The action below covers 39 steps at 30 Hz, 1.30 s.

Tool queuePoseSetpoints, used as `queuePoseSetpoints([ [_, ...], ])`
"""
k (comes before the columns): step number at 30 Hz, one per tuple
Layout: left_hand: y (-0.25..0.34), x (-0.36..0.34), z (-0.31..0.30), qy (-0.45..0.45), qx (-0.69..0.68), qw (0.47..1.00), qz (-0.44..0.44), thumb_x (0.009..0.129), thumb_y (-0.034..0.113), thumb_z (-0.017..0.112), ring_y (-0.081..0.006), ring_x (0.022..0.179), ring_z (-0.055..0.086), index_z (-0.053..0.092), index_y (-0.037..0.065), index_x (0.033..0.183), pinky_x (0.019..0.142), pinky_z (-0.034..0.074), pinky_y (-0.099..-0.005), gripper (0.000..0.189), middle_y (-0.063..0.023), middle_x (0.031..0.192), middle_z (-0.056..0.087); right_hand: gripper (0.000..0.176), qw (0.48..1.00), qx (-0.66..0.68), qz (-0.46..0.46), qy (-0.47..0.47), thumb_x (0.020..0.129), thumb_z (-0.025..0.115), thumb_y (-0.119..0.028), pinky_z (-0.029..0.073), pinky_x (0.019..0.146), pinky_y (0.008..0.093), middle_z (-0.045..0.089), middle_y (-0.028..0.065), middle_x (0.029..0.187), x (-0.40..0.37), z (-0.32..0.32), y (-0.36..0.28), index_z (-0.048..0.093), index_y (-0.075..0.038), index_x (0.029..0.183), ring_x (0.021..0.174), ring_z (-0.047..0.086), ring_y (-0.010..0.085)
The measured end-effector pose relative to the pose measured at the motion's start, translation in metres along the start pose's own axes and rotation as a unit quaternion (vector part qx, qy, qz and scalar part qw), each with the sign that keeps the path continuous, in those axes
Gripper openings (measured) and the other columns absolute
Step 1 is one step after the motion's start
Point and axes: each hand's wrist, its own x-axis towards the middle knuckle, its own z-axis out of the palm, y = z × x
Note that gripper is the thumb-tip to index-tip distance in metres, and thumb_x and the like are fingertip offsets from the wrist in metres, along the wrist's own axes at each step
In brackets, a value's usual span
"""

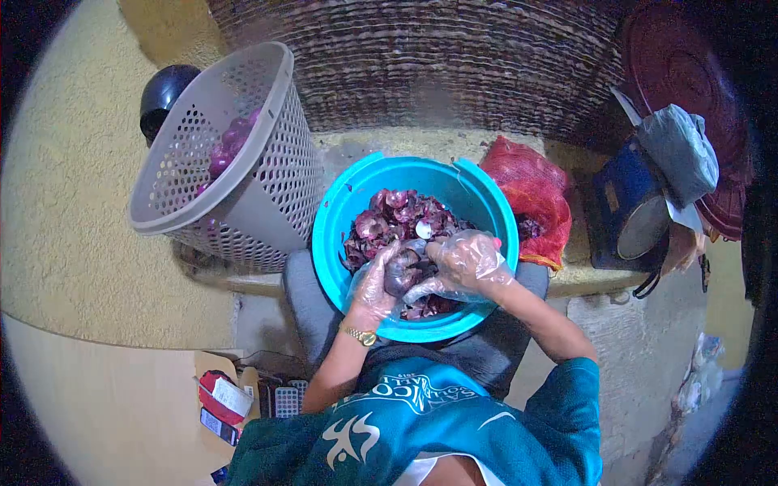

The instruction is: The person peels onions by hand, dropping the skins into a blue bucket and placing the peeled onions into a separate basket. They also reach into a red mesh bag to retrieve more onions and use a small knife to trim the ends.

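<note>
A turquoise basin (331,279) rests on my lap, holding several red onions (374,224) among loose dark purple skins. Inside a clear plastic glove, my left hand (375,285) is closed around a dark red onion (402,274) above the basin. My right hand (468,261), also gloved, is closed close against that onion, with its fingers bent toward it. A small pink tip sticks out by the right hand's knuckles; what it belongs to is hidden. A pale, whitish round piece (424,229) shows just beyond the fingers.
At left, a tilted grey perforated basket (271,182) contains purple onions (235,146). A red mesh sack (531,182) lies against the basin's right side. Farther right are a blue container (624,190) and a grey bundle (679,150). A phone (219,427) lies lower left.
</note>
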Motion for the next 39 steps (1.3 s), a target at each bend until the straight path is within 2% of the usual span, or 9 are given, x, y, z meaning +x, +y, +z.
queuePoseSetpoints([
  [5,-0.010,0.012,-0.014,0.047,0.011,0.996,0.071,0.096,0.028,0.056,-0.0213,0.099,0.065,0.063,0.006,0.114,0.089,0.054,-0.0377,0.030,-0.0086,0.109,0.066,0.051,0.999,0.003,0.028,0.029,0.073,0.069,-0.055,0.050,0.056,0.0462,0.061,0.0128,0.068,-0.002,0.012,0.004,0.057,-0.007,0.081,0.063,0.065,0.0329],
  [12,-0.012,0.007,-0.001,0.085,0.051,0.983,0.154,0.095,0.026,0.056,-0.0138,0.094,0.062,0.063,0.006,0.116,0.080,0.052,-0.0314,0.029,-0.0033,0.109,0.065,0.056,0.996,0.015,0.080,0.025,0.072,0.070,-0.062,0.050,0.054,0.0449,0.060,0.0149,0.057,-0.007,0.023,-0.004,0.059,-0.007,0.074,0.056,0.064,0.0333],
  [14,-0.014,0.005,-0.002,0.091,0.070,0.976,0.183,0.095,0.026,0.056,-0.0126,0.092,0.061,0.063,0.007,0.115,0.079,0.052,-0.0302,0.029,-0.0025,0.108,0.065,0.060,0.990,0.016,0.075,0.122,0.071,0.069,-0.066,0.050,0.054,0.0437,0.060,0.0157,0.058,-0.011,0.029,-0.007,0.062,-0.007,0.072,0.056,0.064,0.0332],
  [21,-0.026,0.008,0.014,0.133,0.086,0.928,0.337,0.095,0.027,0.057,-0.0119,0.093,0.060,0.064,0.007,0.113,0.082,0.050,-0.0299,0.027,-0.0016,0.105,0.064,0.059,0.975,0.148,0.158,0.051,0.073,0.068,-0.065,0.051,0.055,0.0436,0.062,0.0174,0.061,-0.005,0.023,-0.022,0.067,-0.006,0.081,0.060,0.065,0.0347],
  [24,-0.027,0.005,0.018,0.148,0.051,0.937,0.311,0.094,0.026,0.058,-0.0130,0.094,0.060,0.063,0.007,0.111,0.083,0.050,-0.0307,0.026,-0.0019,0.105,0.063,0.059,0.970,0.163,0.178,0.038,0.076,0.067,-0.063,0.051,0.056,0.0439,0.063,0.0188,0.064,-0.006,0.030,-0.021,0.068,-0.005,0.087,0.062,0.066,0.0352],
  [26,-0.021,0.005,0.010,0.122,0.009,0.961,0.246,0.094,0.025,0.058,-0.0135,0.094,0.060,0.063,0.006,0.109,0.084,0.050,-0.0307,0.025,-0.0023,0.104,0.063,0.061,0.977,0.109,0.184,0.004,0.082,0.058,-0.066,0.052,0.054,0.0478,0.063,0.0202,0.062,-0.005,0.021,-0.022,0.070,-0.011,0.105,0.059,0.065,0.0368],
  [28,-0.020,0.003,0.012,0.098,-0.033,0.978,0.179,0.093,0.024,0.059,-0.0140,0.094,0.060,0.063,0.006,0.108,0.084,0.050,-0.0307,0.024,-0.0027,0.104,0.063,0.061,0.978,0.113,0.174,0.005,0.082,0.058,-0.066,0.052,0.055,0.0478,0.063,0.0205,0.062,-0.006,0.020,-0.023,0.069,-0.009,0.103,0.060,0.065,0.0374],
  [34,-0.028,-0.003,0.037,0.156,0.143,0.890,0.403,0.094,0.022,0.054,-0.0154,0.096,0.060,0.062,0.005,0.107,0.086,0.049,-0.0307,0.022,-0.0055,0.107,0.063,0.050,0.945,0.238,0.205,0.088,0.082,0.068,-0.052,0.049,0.056,0.0434,0.064,0.0209,0.068,-0.007,0.050,-0.031,0.070,-0.002,0.085,0.062,0.065,0.0362],
  [39,-0.026,-0.003,0.033,0.186,0.163,0.882,0.402,0.097,0.030,0.053,-0.0180,0.099,0.061,0.062,0.005,0.112,0.089,0.049,-0.0325,0.030,-0.0068,0.109,0.064,0.040,0.907,0.336,0.241,0.078,0.085,0.066,-0.044,0.046,0.055,0.0411,0.063,0.0193,0.065,-0.007,0.053,-0.029,0.071,-0.004,0.085,0.055,0.061,0.0306],
])
